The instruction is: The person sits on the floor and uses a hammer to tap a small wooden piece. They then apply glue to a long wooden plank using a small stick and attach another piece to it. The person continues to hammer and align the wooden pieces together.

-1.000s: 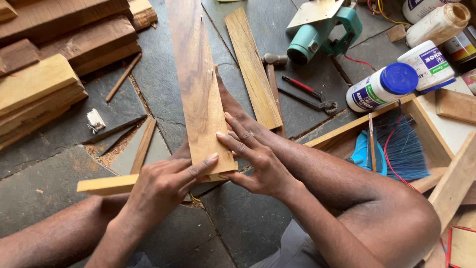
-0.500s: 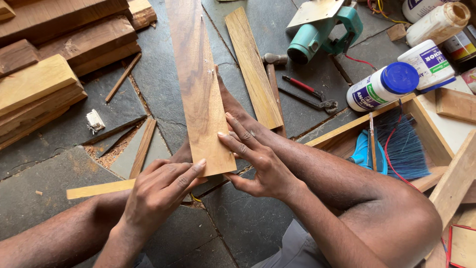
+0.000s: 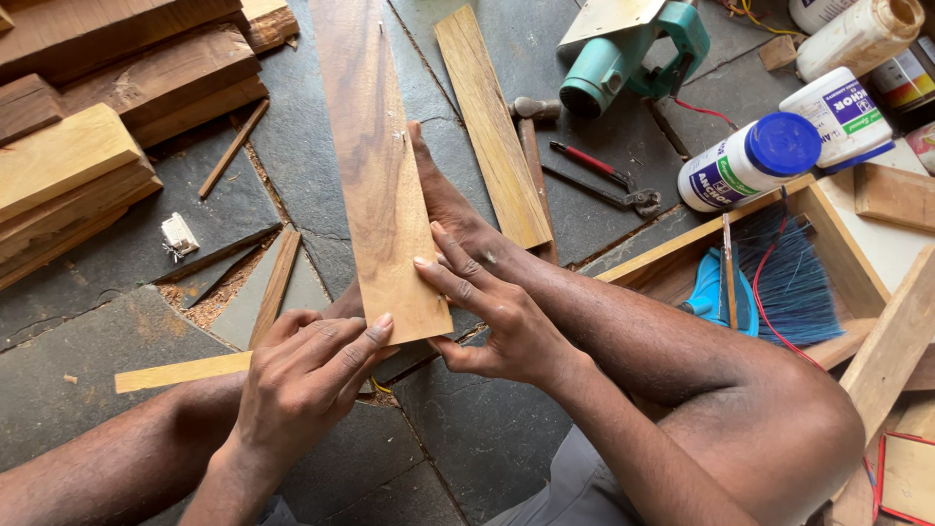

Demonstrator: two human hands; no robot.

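Note:
A long brown wooden board (image 3: 375,175) lies lengthwise away from me, resting on my bare foot (image 3: 440,190). My right hand (image 3: 492,321) grips the board's near right edge, fingers spread on top and thumb below. My left hand (image 3: 302,380) is at the near left corner. Its index fingertip presses on the board's end, the other fingers are curled, and the thumb is hidden. A thin pale wood strip (image 3: 180,372) runs crosswise under my left hand and the board's end.
Stacked timber blocks (image 3: 88,117) sit at the far left. A lighter plank (image 3: 492,122), a hammer (image 3: 531,112), pliers (image 3: 604,185), a teal power tool (image 3: 633,58) and glue bottles (image 3: 750,161) lie to the right. An open wooden frame (image 3: 828,263) holds a blue brush (image 3: 779,282).
My left hand has drawn back toward me, from lying flat on the board's end to touching it with a fingertip. The pale strip has shifted slightly left. The right hand stays put.

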